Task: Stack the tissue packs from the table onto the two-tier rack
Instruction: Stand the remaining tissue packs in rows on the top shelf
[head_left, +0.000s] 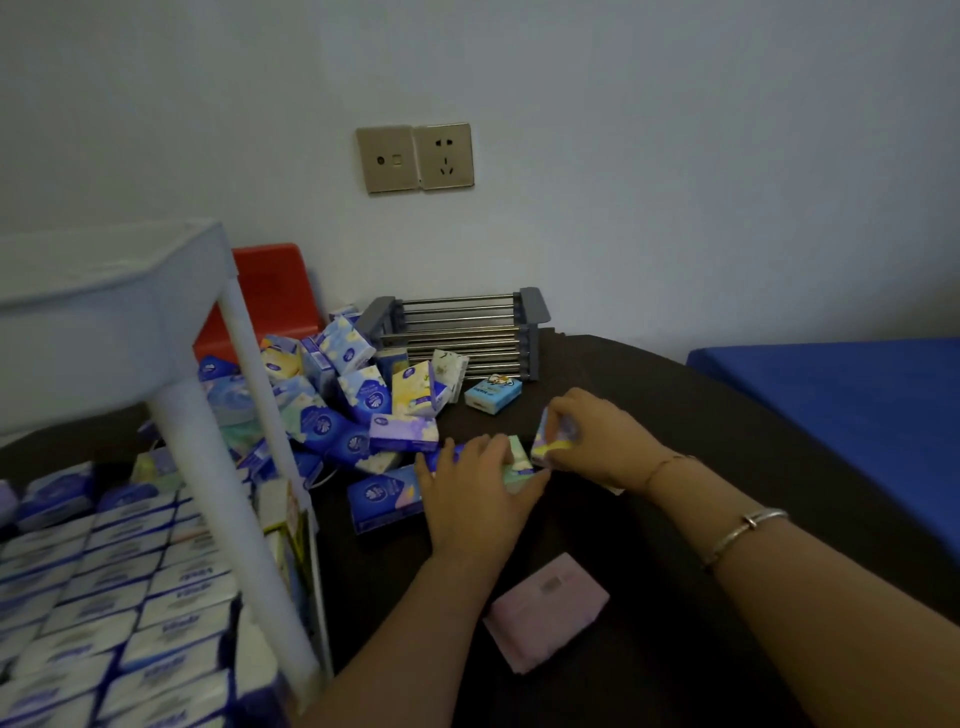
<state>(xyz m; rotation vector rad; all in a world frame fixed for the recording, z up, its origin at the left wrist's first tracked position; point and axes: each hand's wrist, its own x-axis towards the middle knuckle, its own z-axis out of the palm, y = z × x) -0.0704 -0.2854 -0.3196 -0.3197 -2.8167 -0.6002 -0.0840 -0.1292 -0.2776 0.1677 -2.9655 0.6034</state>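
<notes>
- Left hand (470, 491): we see it gripping a green tissue pack (519, 464) on the counter (649, 545).
- Right hand (597, 436): pinching a purple-yellow pack (546, 440).
- Loose packs (358, 405): heaped beside the rack (197, 415), whose lower tier holds rows.

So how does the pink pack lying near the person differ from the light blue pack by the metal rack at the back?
The pink pack is plain pink with only a faint mark on top; the light blue pack carries a printed picture. The pink pack lies alone between the forearms; the light blue pack sits close in front of the metal rack, at the pile's edge. Neither is held, and both rest on the dark table.
</notes>
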